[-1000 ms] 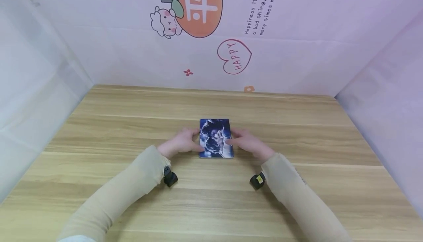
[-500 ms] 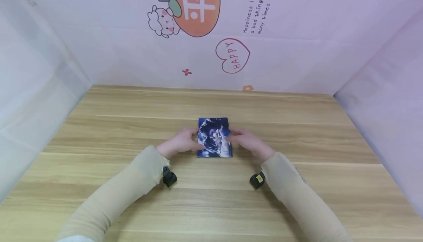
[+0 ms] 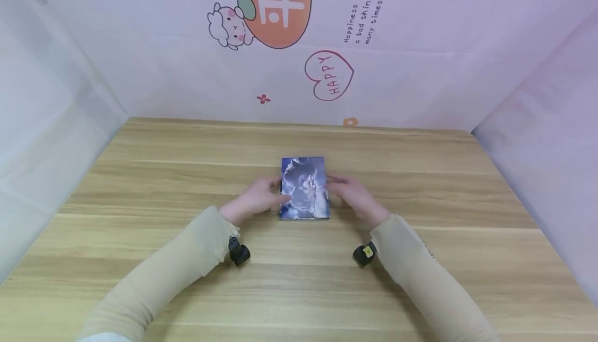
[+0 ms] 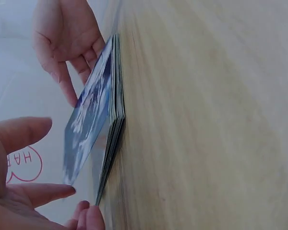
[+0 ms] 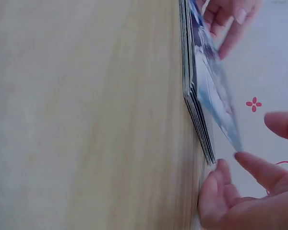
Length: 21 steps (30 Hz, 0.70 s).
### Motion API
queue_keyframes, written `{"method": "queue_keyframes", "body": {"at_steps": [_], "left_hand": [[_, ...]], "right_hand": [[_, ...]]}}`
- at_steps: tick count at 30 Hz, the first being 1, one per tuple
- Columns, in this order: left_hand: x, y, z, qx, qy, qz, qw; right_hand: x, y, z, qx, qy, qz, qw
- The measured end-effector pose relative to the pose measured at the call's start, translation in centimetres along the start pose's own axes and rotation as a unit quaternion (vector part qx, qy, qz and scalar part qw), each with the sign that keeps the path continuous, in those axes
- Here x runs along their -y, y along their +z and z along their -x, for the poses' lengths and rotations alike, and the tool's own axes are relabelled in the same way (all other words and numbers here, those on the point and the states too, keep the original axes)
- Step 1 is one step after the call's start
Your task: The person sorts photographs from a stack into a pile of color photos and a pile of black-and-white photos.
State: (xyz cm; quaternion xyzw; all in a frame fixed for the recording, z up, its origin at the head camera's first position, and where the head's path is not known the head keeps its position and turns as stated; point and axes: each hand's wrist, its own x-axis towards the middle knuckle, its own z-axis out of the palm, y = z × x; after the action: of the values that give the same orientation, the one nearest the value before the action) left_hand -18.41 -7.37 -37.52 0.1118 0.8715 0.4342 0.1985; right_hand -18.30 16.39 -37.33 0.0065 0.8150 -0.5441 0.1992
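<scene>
A small picture booklet (image 3: 304,191) with a blue-and-white photo on top lies on the wooden table between both hands. In the left wrist view its top leaf (image 4: 89,117) slants up off the layered leaves beneath (image 4: 117,81), raised at the far side and low along the near edge. My left hand (image 3: 254,197) touches the raised leaf's far left corner with its index fingertip, thumb held apart. Across from it, my right hand (image 3: 354,196) has its index fingertip at the far right corner. Other fingers of each hand are at the lower leaves' far corners.
The wooden table (image 3: 299,290) extends around the hands. A white printed cloth (image 3: 411,82) hangs behind it, with cloth side walls at left and right. Each wrist wears a small black camera, such as the left wrist camera (image 3: 239,252).
The top leaf's far edge has risen, and its picture looks paler in the head view. The right thumb has drawn off the picture. The head view has tilted slightly.
</scene>
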Motion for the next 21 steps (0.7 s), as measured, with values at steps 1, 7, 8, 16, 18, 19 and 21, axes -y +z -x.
{"method": "queue_keyframes", "body": {"at_steps": [1, 7, 8, 16, 18, 19, 21], "left_hand": [[-0.2, 0.0, 0.1, -0.011, 0.007, 0.008, 0.9999], [-0.7, 0.3, 0.0, -0.067, 0.039, 0.070, 0.9945], [-0.7, 0.3, 0.0, -0.074, 0.043, 0.079, 0.9932], [0.2, -1.2, 0.8, -0.102, 0.051, 0.126, 0.9855], [0.6, -2.0, 1.3, -0.111, 0.051, 0.123, 0.9848], [0.8, -2.4, 1.6, -0.118, 0.054, 0.121, 0.9841], [1.4, -3.3, 2.2, -0.124, 0.055, 0.115, 0.9841]], "right_hand": [[0.1, 0.0, 0.0, -0.010, -0.001, -0.021, 1.000], [0.3, -0.1, -0.1, -0.066, -0.028, -0.079, 0.994], [0.4, -0.1, -0.1, -0.076, -0.034, -0.077, 0.994], [2.0, 1.3, 0.0, -0.106, -0.037, -0.091, 0.989], [2.8, 2.1, -0.2, -0.101, -0.024, -0.112, 0.988], [3.2, 2.6, -0.3, -0.098, -0.017, -0.122, 0.987], [4.0, 3.7, -0.5, -0.094, -0.009, -0.145, 0.985]]}}
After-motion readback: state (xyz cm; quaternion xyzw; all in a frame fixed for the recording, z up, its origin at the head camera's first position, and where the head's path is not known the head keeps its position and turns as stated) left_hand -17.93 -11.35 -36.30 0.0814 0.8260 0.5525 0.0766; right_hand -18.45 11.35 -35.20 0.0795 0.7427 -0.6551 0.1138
